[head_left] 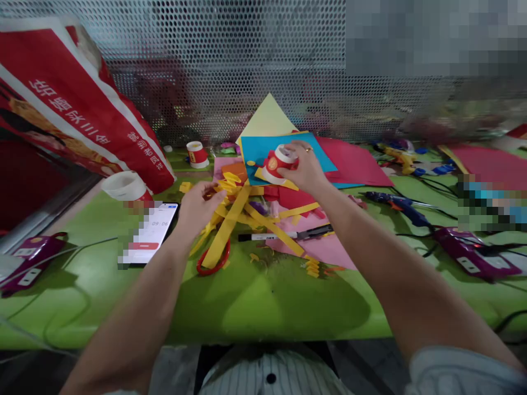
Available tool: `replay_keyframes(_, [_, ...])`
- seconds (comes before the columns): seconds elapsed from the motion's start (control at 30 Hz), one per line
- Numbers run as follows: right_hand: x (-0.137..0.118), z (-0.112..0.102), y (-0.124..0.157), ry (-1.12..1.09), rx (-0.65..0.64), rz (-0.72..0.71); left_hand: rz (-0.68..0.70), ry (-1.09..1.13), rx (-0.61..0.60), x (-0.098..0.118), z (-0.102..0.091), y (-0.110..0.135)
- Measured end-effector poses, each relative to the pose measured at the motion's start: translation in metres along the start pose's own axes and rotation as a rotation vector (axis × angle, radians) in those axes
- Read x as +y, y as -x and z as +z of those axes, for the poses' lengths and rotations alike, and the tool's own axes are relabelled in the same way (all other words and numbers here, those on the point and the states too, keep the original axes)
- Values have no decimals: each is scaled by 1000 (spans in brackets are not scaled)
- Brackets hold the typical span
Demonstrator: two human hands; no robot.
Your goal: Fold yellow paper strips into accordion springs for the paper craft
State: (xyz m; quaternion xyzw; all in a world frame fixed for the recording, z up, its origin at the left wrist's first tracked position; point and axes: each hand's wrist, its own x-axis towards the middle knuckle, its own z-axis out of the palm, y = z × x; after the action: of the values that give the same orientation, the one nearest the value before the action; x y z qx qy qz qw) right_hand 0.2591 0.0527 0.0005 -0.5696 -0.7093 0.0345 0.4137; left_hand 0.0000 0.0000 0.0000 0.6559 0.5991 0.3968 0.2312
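My right hand (302, 167) is closed round a red and white paper cup (276, 163), held tilted above coloured paper sheets (288, 148). My left hand (200, 204) has its fingers curled over a pile of yellow paper strips (234, 216) and folded zigzag strips; what it pinches I cannot make out. Red-handled scissors (214, 263) lie under the strips. A black marker (284, 235) lies on a pink sheet just right of the strips.
A phone (152, 230) lies on the green table (255, 302) at left, beside a white cup (123, 185) and a red bag (74, 109). Another cup (197, 154) stands at the back. A blue glue gun (399, 206), cables and purple power strips (473, 255) lie right. Mesh wall behind.
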Motion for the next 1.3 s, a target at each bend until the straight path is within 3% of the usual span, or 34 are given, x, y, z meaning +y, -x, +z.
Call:
replay_keyframes(0.1, [9,-15,-3,-32,68,-13,-40,109,28,-7,1,-4])
replay_keyframes(0.23, [15,-22,2,-62,59,-27,-70,157,60,-7,0,-5])
replay_keyframes(0.57, [-1,8,35,-56,-122,-50,-132,453,247,7,-20,-7])
replay_keyframes(0.77, [-3,13,42,-31,-190,-103,-92,468,219,4,-21,-7])
replay_keyframes(0.83, [-5,5,44,-31,-169,-117,-43,376,169,5,-11,-3])
replay_keyframes(0.97, [-8,-12,55,-50,-147,-118,148,-150,-89,9,19,12])
replay_keyframes(1.07, [-7,-20,69,-52,-143,-109,190,-336,-181,8,34,19])
replay_keyframes(1.17, [-5,-26,81,-58,-168,-111,242,-385,-191,6,31,16])
replay_keyframes(1.3, [-6,-34,89,-84,-189,-63,269,-516,-41,4,2,-6])
